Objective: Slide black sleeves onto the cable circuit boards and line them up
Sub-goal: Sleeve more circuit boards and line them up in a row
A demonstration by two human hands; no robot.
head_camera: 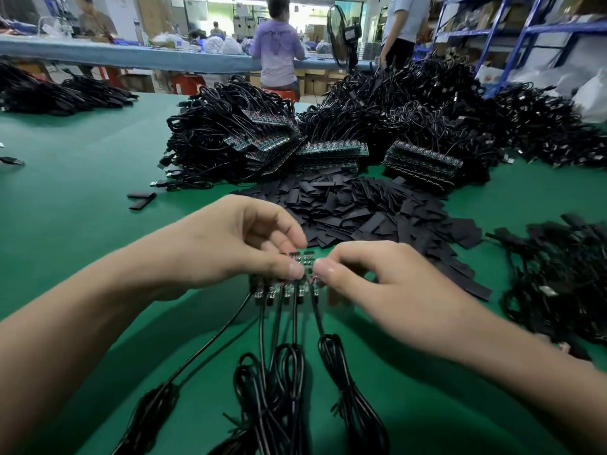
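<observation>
Green-matted bench [82, 224], wide, in a factory workroom. Beyond it a second long bench [131, 55] with a blue edge, and people sitting and standing at it. One person in a purple shirt [277, 44] has their back to the camera. The print on the shirt is too blurred to read, and no other writing is legible. A black pedestal fan [340, 34] stands by the far bench, and blue shelving [525, 31] is on the right.

Left hand [236, 244] and right hand [371, 274] meet low at centre with thumb tips almost touching. Fingers of both are curled, pinching a short row of circuit boards [303, 259] between them. The left hand holds the row's left part and the right hand its right end. The boards are partly hidden by the fingers, so I cannot tell if any is sleeved.

Cables [285, 385] run from the boards toward the wearer, between the forearms, and end in coiled bundles on the mat.

A flat pile of black sleeves [361, 205] lies just beyond the hands and spreads past the right hand. Two loose sleeves [142, 199] lie beyond the left hand, apart from the pile. Further beyond are heaps of black cable [236, 133] with stacked boards [331, 152] facing the hands. A separate cable heap [565, 277] sits outboard of the right hand.
</observation>
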